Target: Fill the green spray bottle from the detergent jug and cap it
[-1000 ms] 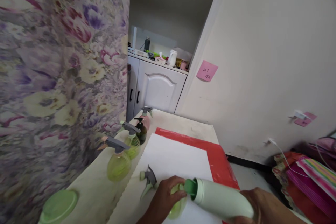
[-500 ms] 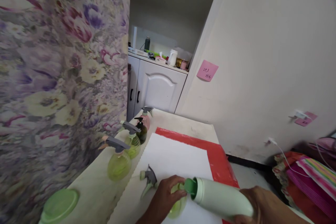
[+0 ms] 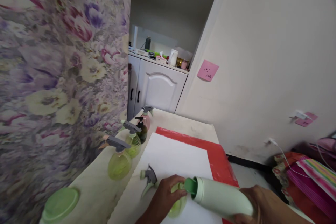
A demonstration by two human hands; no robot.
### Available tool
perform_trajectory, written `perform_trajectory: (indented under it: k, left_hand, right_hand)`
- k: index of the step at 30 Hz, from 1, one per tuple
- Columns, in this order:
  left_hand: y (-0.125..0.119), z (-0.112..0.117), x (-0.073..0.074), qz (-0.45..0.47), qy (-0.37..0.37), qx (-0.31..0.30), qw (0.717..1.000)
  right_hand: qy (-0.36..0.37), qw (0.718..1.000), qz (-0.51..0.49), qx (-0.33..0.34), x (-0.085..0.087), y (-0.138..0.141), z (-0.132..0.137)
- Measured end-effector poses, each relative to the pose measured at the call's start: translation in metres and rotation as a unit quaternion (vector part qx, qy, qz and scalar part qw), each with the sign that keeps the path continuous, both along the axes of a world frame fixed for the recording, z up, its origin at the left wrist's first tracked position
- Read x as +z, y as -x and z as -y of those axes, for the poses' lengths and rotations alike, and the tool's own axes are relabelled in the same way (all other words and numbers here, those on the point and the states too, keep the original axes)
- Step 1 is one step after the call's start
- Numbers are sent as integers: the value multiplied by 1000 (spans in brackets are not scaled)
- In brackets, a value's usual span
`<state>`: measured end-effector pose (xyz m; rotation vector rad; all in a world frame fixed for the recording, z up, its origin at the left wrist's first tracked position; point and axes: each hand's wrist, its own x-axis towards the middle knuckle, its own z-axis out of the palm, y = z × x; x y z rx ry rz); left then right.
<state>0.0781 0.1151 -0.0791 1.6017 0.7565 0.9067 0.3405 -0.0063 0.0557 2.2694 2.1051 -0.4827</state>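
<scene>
My left hand (image 3: 169,192) is closed around the neck of a small clear spray bottle (image 3: 177,207), its sprayer head off and yellow-green liquid inside. My right hand (image 3: 256,204) grips a pale green pitcher (image 3: 223,196), tipped to the left. The pitcher's darker green spout (image 3: 190,185) meets the bottle's mouth, which my fingers partly hide. A loose grey trigger sprayer (image 3: 149,178) lies on white paper (image 3: 175,154) just left of my left hand. Any stream of liquid between spout and bottle is too hidden to make out.
Along the table's left side stand two spray bottles of yellow-green liquid (image 3: 119,164), a dark pump bottle (image 3: 142,131) and a pink spray bottle (image 3: 146,120). A green round lid (image 3: 61,203) is at the lower left. Red sheeting (image 3: 222,162) lies under the paper.
Both hands, the bottle and the tipped pitcher hold nearly the same place. The view has shifted only very slightly.
</scene>
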Motion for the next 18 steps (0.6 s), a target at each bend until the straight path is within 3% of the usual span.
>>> perform_trajectory:
  k: [18]
  left_hand:
    - [1,1,5,6,8,-4,1000]
  right_hand:
    - [6,1000,13,-3,6,5,-2]
